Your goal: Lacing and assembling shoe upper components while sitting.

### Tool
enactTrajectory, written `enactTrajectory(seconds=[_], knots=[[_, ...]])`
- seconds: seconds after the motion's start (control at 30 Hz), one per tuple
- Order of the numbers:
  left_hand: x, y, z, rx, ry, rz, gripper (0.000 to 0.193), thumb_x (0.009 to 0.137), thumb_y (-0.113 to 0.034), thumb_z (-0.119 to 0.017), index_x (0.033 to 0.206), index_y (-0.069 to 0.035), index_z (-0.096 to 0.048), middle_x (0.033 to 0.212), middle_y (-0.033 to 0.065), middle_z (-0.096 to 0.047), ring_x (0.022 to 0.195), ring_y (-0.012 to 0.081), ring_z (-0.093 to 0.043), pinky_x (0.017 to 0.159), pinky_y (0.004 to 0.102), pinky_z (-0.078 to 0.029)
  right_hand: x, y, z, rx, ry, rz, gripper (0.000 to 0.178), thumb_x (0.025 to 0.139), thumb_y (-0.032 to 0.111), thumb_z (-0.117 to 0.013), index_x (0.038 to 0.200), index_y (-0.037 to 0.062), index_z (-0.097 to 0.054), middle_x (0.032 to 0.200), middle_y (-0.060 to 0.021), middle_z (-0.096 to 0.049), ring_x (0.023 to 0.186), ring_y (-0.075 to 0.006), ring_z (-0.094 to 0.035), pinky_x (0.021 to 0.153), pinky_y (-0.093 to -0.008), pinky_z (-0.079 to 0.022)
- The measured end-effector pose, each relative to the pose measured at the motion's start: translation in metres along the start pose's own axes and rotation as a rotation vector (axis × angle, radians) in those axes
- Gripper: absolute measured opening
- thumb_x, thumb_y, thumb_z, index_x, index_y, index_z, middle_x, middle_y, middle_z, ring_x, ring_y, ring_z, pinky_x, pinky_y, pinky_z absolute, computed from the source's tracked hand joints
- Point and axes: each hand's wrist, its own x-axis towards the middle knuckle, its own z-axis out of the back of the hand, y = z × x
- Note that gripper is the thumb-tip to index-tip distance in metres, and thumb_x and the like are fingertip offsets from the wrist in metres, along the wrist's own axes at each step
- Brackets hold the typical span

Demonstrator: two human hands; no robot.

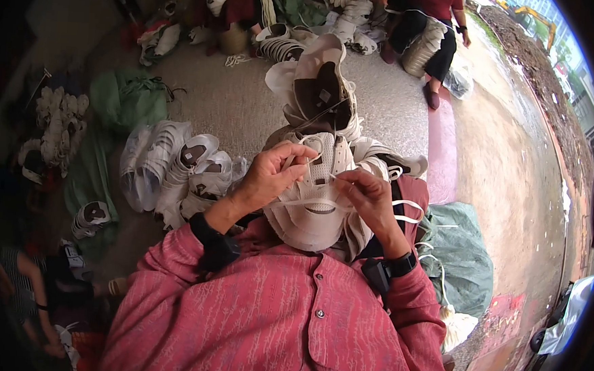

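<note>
A stack of off-white shoe uppers [304,227] rests on my lap, toes toward me. The top upper [324,161] is mesh, with rows of lace holes. Over its left side my left hand [270,176] is closed in a pinch on a white shoelace that loops at the fingertips. To its right, my right hand [368,195] is closed too, thumb and forefinger pinching the lace close to the eyelets. A flat stretch of the shoelace [309,203] hangs across the toe between the hands. Dark-lined shoe uppers [319,95] stand open beyond.
Bundles of shoe uppers [155,163] stand on the floor at left, beside a green sack [129,97]. Another green sack [456,256] lies right of me. Two seated people [425,30] with uppers are across from me. A person's bare arm [42,299] shows at lower left.
</note>
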Motion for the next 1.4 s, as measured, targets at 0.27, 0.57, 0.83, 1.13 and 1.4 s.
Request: enactTrajectory(seconds=[0.27,0.57,0.83,1.13,1.4], knots=[[-0.002,0.019,0.003,0.205,-0.045,-0.032,0.013,0.094,-0.013,-0.066,0.101,-0.003,-0.069,0.087,-0.0033,-0.054,0.072,0.0037,-0.051,0.059,0.0193,-0.041,-0.024,0.009,-0.013,-0.2,-0.131,0.136,0.011,0.086,0.002,-0.069,0.097,0.0001,-0.069,0.086,-0.0053,-0.064,0.076,-0.0126,-0.062,0.066,-0.0257,-0.049],[-0.005,0.003,-0.005,0.621,0.083,-0.202,0.016,0.076,-0.007,-0.079,0.09,-0.004,-0.071,0.082,0.0036,-0.055,0.068,0.0146,-0.055,0.06,0.0279,-0.043,-0.013,0.011,-0.018,-0.333,-0.135,0.331,0.013,0.082,0.0,-0.07,0.095,0.0029,-0.068,0.088,-0.0094,-0.063,0.076,-0.0238,-0.065,0.066,-0.0312,-0.051],[0.004,0.006,0.0,0.643,0.142,-0.197,0.012,0.077,-0.005,-0.076,0.086,-0.002,-0.068,0.081,0.0053,-0.054,0.067,0.0176,-0.058,0.06,0.0306,-0.045,-0.011,0.008,-0.023,-0.333,-0.155,0.256,0.011,0.082,0.0,-0.069,0.092,0.0038,-0.068,0.087,-0.009,-0.062,0.076,-0.0228,-0.064,0.066,-0.0307,-0.051],[0.004,0.009,0.004,0.633,0.153,-0.214,0.012,0.077,-0.007,-0.075,0.085,-0.002,-0.067,0.082,0.0078,-0.054,0.072,0.022,-0.061,0.065,0.0334,-0.047,-0.011,0.011,-0.027,-0.316,-0.132,0.218,0.011,0.082,-0.002,-0.068,0.093,0.0015,-0.068,0.087,-0.0087,-0.062,0.076,-0.0211,-0.063,0.065,-0.029,-0.051],[0.007,0.014,0.008,0.682,0.204,-0.272,0.011,0.077,-0.007,-0.074,0.084,-0.003,-0.067,0.084,0.0089,-0.056,0.076,0.026,-0.061,0.067,0.036,-0.048,-0.001,0.008,-0.026,-0.396,-0.052,0.293,0.01,0.084,0.003,-0.069,0.094,0.0023,-0.068,0.089,-0.0098,-0.063,0.077,-0.0252,-0.065,0.067,-0.0325,-0.051]])
